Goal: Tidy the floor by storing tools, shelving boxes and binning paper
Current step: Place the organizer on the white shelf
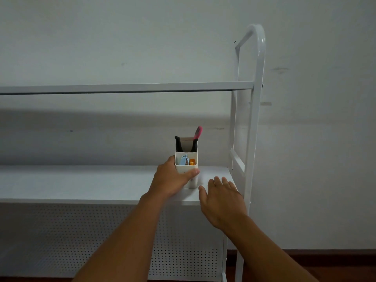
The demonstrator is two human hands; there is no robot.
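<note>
Left hand point(173, 180) is wrapped around the white tool holder point(186, 169), which stands upright on the shelf point(81, 184) near its right end. Right hand point(220, 198) is released, fingers spread, empty, just beside the holder on its right, over the front edge. Holder's long axis is vertical; black plier handles point(179, 143) and a pink handle point(198, 132) stick out. Plenty of bare shelf to the left, frame post point(253, 139) close on the right. I judge the holder just needs letting go.

So that's one white holder point(190, 181) on the rack, two hands up there, left point(170, 181) and right point(220, 202). Two shelves point(81, 184) showing, plus one pink handle point(197, 132) and two black handles point(178, 143) poking out.
</note>
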